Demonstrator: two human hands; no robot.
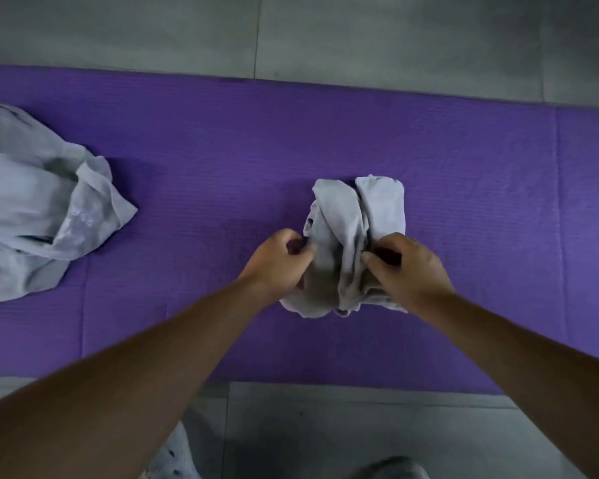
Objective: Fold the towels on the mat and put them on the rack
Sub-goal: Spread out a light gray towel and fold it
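In the head view, a small grey towel [350, 236], partly folded into a bunched bundle, was seen lying on the purple mat [325, 133], a little right of its middle. Its near part was pinched from the left side by the left hand [277, 262] and from the right side by the right hand [407, 267], with thumbs and curled fingers closed on the cloth. A second grey towel [38, 209] was left crumpled at the left end of the mat, well apart from the hands, and grey floor tiles [360, 36] were seen beyond and before the mat.
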